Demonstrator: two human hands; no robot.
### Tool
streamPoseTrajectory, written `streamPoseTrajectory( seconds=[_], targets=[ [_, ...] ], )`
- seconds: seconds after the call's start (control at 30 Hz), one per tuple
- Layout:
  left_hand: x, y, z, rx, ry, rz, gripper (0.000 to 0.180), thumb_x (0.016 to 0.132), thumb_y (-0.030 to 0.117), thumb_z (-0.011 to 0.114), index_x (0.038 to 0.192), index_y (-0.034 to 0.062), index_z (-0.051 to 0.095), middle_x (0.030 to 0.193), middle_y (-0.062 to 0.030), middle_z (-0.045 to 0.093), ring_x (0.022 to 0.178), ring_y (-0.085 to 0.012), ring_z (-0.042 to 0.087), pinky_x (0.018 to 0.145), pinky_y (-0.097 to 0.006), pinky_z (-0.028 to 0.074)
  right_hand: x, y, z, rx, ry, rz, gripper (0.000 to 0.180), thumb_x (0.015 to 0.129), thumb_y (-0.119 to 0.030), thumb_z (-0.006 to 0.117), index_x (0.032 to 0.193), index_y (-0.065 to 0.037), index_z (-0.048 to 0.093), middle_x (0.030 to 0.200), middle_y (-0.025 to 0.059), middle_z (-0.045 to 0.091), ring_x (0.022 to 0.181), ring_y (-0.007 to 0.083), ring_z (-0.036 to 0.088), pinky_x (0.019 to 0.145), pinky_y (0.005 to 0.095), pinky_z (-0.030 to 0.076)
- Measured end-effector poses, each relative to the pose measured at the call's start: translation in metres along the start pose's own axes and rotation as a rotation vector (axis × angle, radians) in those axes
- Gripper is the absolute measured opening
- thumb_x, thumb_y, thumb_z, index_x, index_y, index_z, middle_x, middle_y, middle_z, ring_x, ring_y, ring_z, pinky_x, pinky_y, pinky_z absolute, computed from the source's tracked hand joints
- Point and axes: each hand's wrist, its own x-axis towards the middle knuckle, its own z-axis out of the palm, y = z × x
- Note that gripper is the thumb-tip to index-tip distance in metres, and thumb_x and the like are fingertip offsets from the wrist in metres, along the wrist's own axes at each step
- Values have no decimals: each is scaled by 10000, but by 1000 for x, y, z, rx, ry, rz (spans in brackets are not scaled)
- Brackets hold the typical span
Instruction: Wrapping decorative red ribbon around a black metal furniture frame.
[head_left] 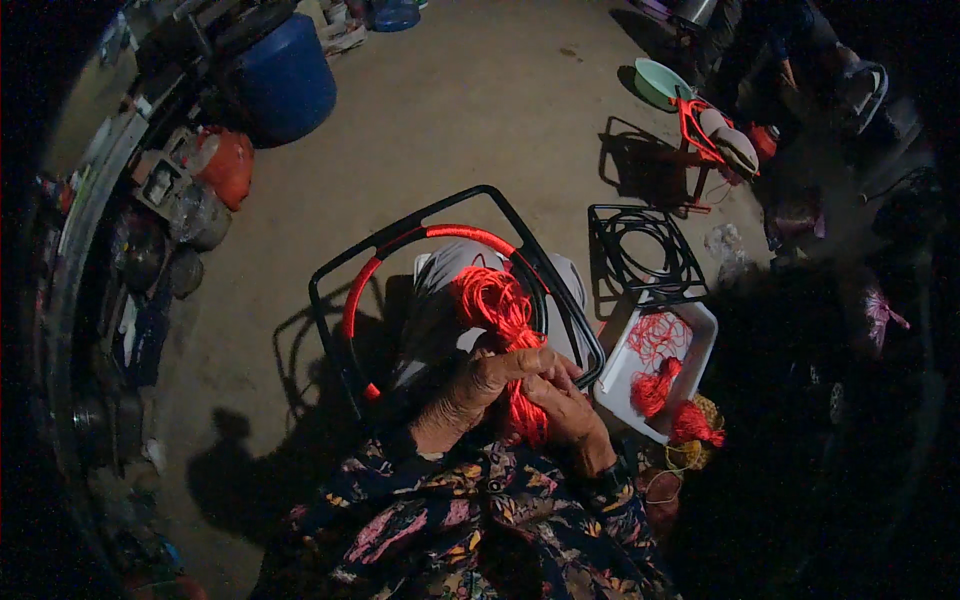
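A bundle of red cord (497, 302) is gathered in front of me, its loops fanning out at the top and its lower strands hanging below my hands. My left hand (468, 396) is closed around the bundle's middle from the left. From the right, my right hand (572, 408) pinches the same cord, its fingertips close to those of my left. Across my lap lies a black metal frame (488, 196) with rounded corners. Inside it, a ring (470, 234) is covered in red cord along parts of its curve; other parts are bare black.
A white tray (708, 340) with red cord hanks stands at my right. Beyond it lie more black frames (645, 225). Farther off are a low stool (697, 180), a pale green basin (660, 82) and a person's arm. A blue barrel (290, 80) and clutter line the left.
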Motion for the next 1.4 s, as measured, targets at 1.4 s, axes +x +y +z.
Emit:
streamPoseTrajectory(
  seconds=[1.4],
  targets=[
    [-14,8,26,1466,444,-231,311,673,71,643,923,9,468,671,-224,591,673,-412,603,606,-505,461,5,-31,1,-1038,363,-569,159,747,-81,698,839,-37,576,729,106,592,639,259,617,573,340,489]
  ],
)
